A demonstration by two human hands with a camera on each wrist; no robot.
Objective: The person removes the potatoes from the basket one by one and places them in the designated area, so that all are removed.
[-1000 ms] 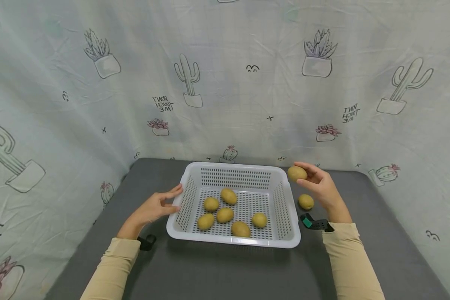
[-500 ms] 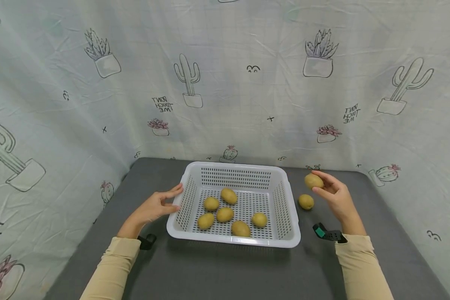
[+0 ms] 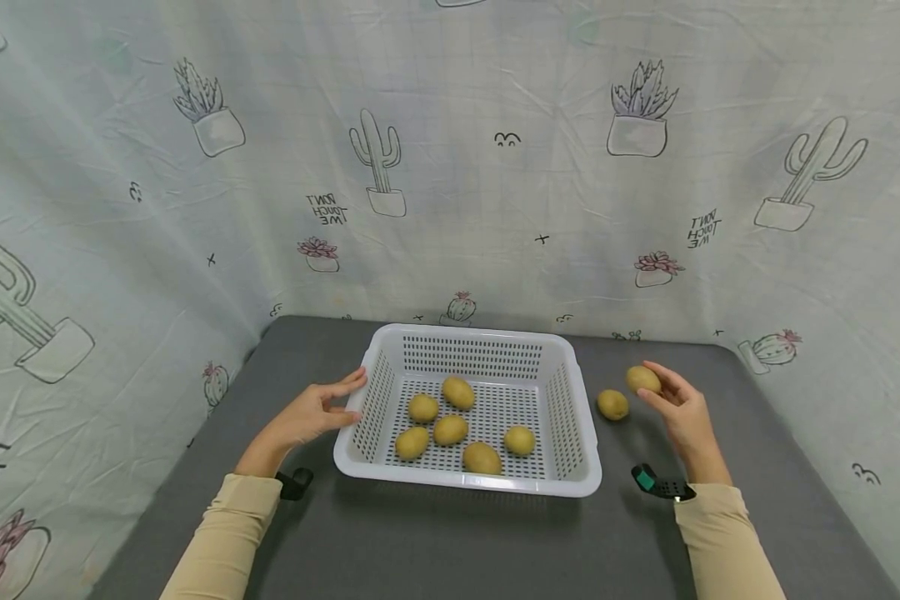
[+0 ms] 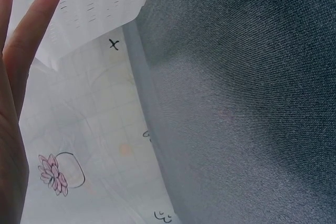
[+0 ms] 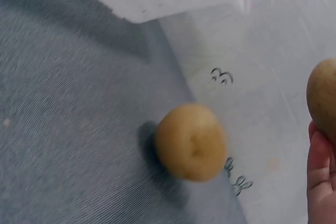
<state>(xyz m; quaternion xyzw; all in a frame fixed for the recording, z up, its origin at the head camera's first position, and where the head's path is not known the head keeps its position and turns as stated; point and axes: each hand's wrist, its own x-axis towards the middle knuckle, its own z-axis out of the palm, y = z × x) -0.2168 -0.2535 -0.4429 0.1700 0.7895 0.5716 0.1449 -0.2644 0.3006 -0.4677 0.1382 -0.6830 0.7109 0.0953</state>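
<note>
Between the thumb and fingers of my right hand [image 3: 687,412] is a potato [image 3: 642,380], pinched at the right of the white plastic basket [image 3: 465,481]. It shows partly at the right edge of the right wrist view, by the fingertip [image 5: 318,153]. Just left of the held potato, another potato [image 5: 190,142] lies on the grey table. My left hand [image 3: 307,417] rests its nearly straight fingers and thumb at the basket's left rim. Several potatoes [image 3: 450,430] lie spread over the basket's slotted floor.
The grey table [image 3: 435,550] carries the basket near its middle. A pale curtain [image 3: 450,183] printed with cacti hangs behind the table and along its sides. Black straps [image 3: 663,485] circle both wrists.
My right hand has moved right and toward me with the potato, away from the basket's right rim and lower over the table. My left hand and the basket have stayed put.
</note>
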